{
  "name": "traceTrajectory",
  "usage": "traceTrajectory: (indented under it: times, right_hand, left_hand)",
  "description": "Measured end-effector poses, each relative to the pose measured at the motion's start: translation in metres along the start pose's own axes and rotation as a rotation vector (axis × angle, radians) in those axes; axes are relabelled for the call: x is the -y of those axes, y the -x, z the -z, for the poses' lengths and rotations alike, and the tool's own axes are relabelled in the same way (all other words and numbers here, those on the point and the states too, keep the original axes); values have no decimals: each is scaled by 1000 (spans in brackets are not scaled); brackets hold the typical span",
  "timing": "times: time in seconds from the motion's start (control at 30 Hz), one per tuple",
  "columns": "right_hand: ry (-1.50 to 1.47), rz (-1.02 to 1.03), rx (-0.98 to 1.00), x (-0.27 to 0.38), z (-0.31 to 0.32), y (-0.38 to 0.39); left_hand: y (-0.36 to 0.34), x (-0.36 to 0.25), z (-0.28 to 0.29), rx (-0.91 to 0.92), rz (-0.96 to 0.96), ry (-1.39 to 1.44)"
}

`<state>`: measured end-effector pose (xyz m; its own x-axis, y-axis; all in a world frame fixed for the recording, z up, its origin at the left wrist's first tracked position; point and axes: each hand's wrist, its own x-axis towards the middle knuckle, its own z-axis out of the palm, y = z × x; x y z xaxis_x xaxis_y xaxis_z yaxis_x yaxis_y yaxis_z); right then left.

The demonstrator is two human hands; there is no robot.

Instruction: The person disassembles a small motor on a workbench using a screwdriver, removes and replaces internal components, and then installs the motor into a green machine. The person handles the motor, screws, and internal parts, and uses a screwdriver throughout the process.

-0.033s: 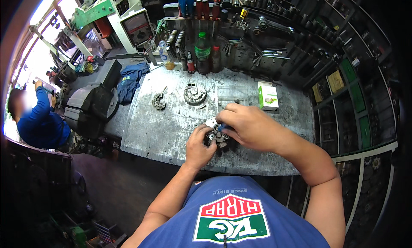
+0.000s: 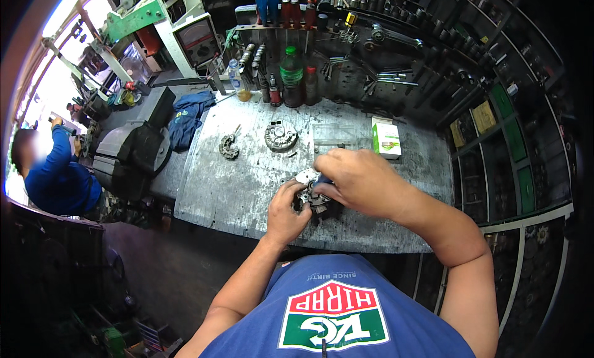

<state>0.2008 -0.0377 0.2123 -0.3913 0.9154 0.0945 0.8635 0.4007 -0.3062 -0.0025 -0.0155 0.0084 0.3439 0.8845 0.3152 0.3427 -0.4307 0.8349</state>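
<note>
A round metal part (image 2: 307,176), like an alternator end piece, lies on the workbench in front of me. My left hand (image 2: 286,213) grips its left and near side, with fingers and thumb bent around the edge. Over its right side, my right hand (image 2: 348,180) is closed on a blue-handled tool (image 2: 322,180). Only a bit of the blue handle shows; its working end is hidden by my fingers. Beyond my hands sits a second round metal housing (image 2: 281,136). A C-shaped metal part (image 2: 229,147) rests to its left, and a small metal pin (image 2: 292,153) lies just below it.
A green and white box (image 2: 387,139) and a flat clear tray (image 2: 332,136) are on the workbench (image 2: 216,197). Bottles (image 2: 292,73) line its back edge beneath hanging tools. To the left are a blue cloth (image 2: 189,116), a large vise (image 2: 133,150) and another person (image 2: 59,172) in blue.
My right hand has turned slightly over the metal part, and the blue handle has shifted a little with it. The left hand stays in place.
</note>
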Motion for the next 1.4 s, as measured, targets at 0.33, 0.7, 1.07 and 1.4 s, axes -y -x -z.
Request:
traceTrajectory:
  times: [0.33, 0.7, 1.07, 1.4]
  right_hand:
    - [127, -124, 216, 21, 27, -20]
    - [81, -34, 199, 14, 22, -19]
    - [159, -114, 235, 9, 17, -18]
    - [153, 41, 153, 12, 18, -26]
  left_hand:
    - [-12, 12, -4, 284, 85, -142]
    - [-22, 13, 13, 397, 87, -92]
    - [-17, 10, 14, 356, 74, -117]
    - [-17, 8, 12, 394, 206, -84]
